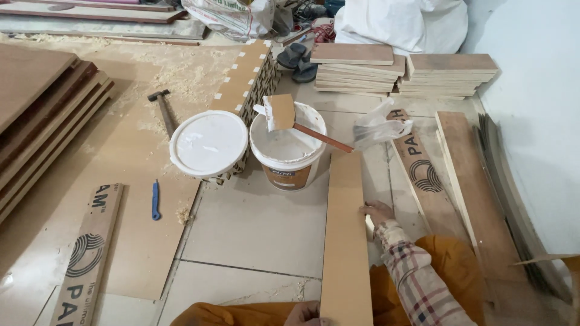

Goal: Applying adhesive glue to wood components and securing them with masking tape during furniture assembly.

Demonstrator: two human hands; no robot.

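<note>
A long tan laminate strip [345, 235] lies on the tiled floor, running away from me. My right hand [377, 212], in a plaid sleeve, presses fingers against the strip's right edge about midway. My left hand [304, 314] holds the strip's near end at the bottom of the view, only its knuckles showing. Just beyond the strip's far end stands an open white bucket [289, 145] of white glue, with a flat spreader on a red handle [294, 119] resting across its rim.
The bucket's white lid [208, 143] lies to its left. A hammer [163, 108] and a small blue tool [156, 200] lie on a board at left. Printed plywood strips [423, 166], plank stacks [356, 69], a plastic bag [379, 124] and sandals [296, 60] surround the spot.
</note>
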